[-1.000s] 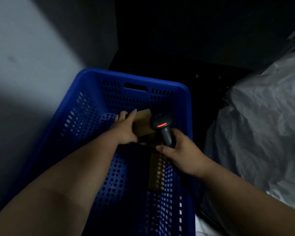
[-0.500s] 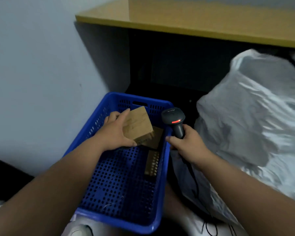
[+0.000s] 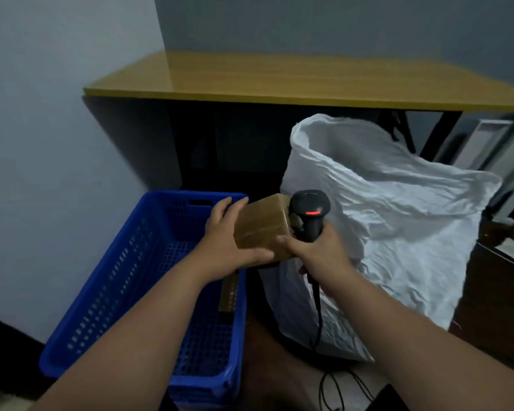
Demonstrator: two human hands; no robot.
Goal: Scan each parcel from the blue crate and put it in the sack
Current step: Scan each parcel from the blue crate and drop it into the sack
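Holding a brown tape-wrapped cardboard parcel [image 3: 263,229] in the left hand [image 3: 232,238]: fingers spread over its far left face, thumb wrapped under the near bottom edge, so the left grip is clamped on the box. Right hand [image 3: 318,250] is curled round the handle of a black handheld barcode scanner [image 3: 309,213]; right grip clamped on it, thumb tip touching the parcel's near right corner. Scanner head sits just right of the parcel, touching or nearly so, red light strip lit, facing the camera. Black cable [image 3: 318,310] drops from the handle below the right grip to the floor.

Parcel is held in the air, above the right rim of the blue perforated plastic crate [image 3: 125,280], which lies below and left of the left grip. One thin brown cardboard piece [image 3: 229,295] leans against the crate's right inner wall, directly under the left wrist.

White crumpled woven sack [image 3: 398,232] stands right of and behind the right grip, mouth open at top left. Yellow-brown wooden tabletop [image 3: 279,81] is beyond both grips, well apart, with the sack's top below its edge.
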